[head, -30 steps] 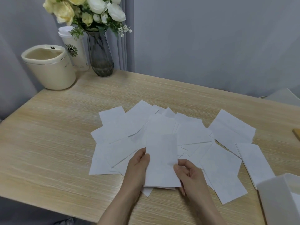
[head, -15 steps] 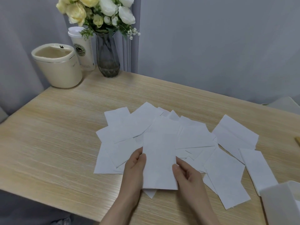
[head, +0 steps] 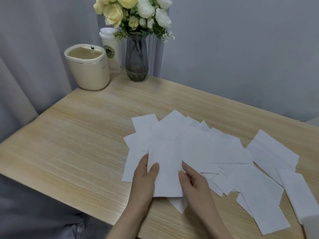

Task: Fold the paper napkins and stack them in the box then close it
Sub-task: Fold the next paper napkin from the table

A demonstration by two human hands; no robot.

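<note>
Several white paper napkins [head: 221,152] lie spread and overlapping on the wooden table [head: 77,144]. One napkin [head: 165,163] is lifted a little above the pile, its long side pointing away from me. My left hand [head: 146,180] pinches its left edge, thumb on top. My right hand [head: 193,183] pinches its right edge. Only a pale corner of the white box [head: 310,221] shows at the lower right edge.
At the table's far left corner stand a cream bin [head: 87,68], a white takeaway cup [head: 112,50] and a dark glass vase [head: 137,59] of white and yellow flowers. Grey curtains hang behind. The table's near edge runs just below my wrists.
The camera has swung left and the box has slid almost out of view. Both hands still hold the same napkin, now shifted slightly left over the pile.
</note>
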